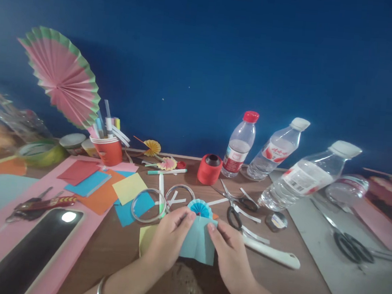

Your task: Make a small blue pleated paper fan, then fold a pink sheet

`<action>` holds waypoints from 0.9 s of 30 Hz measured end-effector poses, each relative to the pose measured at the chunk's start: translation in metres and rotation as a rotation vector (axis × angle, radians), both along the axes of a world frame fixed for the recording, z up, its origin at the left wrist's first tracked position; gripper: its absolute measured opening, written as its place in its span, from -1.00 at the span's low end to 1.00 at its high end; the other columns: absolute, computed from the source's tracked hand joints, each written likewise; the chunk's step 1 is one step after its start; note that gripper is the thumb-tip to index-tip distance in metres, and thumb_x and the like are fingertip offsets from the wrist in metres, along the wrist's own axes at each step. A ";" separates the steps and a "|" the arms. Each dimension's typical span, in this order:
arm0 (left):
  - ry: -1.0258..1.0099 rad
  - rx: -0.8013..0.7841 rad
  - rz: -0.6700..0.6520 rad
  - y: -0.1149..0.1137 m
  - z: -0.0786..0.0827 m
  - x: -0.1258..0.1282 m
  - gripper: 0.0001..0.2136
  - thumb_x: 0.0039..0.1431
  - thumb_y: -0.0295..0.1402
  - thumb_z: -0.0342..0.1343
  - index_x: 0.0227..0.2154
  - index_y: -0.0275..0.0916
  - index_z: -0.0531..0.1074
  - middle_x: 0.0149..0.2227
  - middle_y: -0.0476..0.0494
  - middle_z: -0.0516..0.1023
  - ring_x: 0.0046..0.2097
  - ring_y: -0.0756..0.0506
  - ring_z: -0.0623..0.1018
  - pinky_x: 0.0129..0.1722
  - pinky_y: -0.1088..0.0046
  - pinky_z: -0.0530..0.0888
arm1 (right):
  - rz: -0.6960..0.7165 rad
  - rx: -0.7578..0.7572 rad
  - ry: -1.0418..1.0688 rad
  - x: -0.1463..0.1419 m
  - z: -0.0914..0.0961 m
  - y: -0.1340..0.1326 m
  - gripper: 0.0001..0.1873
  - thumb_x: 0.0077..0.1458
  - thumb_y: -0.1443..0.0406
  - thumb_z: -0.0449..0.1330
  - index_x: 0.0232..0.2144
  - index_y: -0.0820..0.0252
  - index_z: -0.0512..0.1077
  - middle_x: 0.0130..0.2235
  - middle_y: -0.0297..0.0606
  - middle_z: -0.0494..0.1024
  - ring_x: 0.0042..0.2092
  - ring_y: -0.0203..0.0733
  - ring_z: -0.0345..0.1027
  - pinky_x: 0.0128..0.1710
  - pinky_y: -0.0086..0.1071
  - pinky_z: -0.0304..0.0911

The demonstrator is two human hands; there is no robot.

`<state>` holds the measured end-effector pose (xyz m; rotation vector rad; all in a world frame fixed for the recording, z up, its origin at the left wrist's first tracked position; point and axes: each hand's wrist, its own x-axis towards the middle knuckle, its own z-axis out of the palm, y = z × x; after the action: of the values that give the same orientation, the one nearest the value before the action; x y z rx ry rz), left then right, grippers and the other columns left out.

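Observation:
My left hand (169, 236) and my right hand (230, 248) both pinch a light blue sheet of paper (198, 243) over the wooden table (114, 254), near its front middle. The sheet hangs between the fingers, with a fold running down it. A small blue pleated paper rosette (200, 207) shows just behind its top edge. A yellow paper square (146, 238) lies under my left hand. A thin bangle sits on my left wrist.
Scissors (237, 205), a red thread spool (209, 169), two clear rings (148, 204), three water bottles (239, 144), an orange pen cup (110, 148), a large pink paper fan (63, 76), coloured paper squares (129, 188), a black phone (32, 247), and a white tool (272, 253) crowd the table.

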<state>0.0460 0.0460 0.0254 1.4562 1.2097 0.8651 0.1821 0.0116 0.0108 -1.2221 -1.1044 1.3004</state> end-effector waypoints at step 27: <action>0.041 0.027 0.030 -0.001 -0.001 0.000 -0.69 0.15 -0.17 -0.14 -0.61 -0.24 0.15 -0.59 0.07 0.10 -0.49 0.03 0.15 -0.52 0.56 0.12 | -0.004 0.038 -0.064 0.000 -0.006 -0.001 -0.64 0.08 0.10 0.03 -0.61 0.23 0.18 -0.56 -0.40 0.09 -0.48 -0.35 -0.06 -0.50 -0.48 -0.07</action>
<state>0.0462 0.0448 0.0241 1.4880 1.2573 0.8787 0.1823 0.0108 0.0050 -1.2440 -1.1673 1.2393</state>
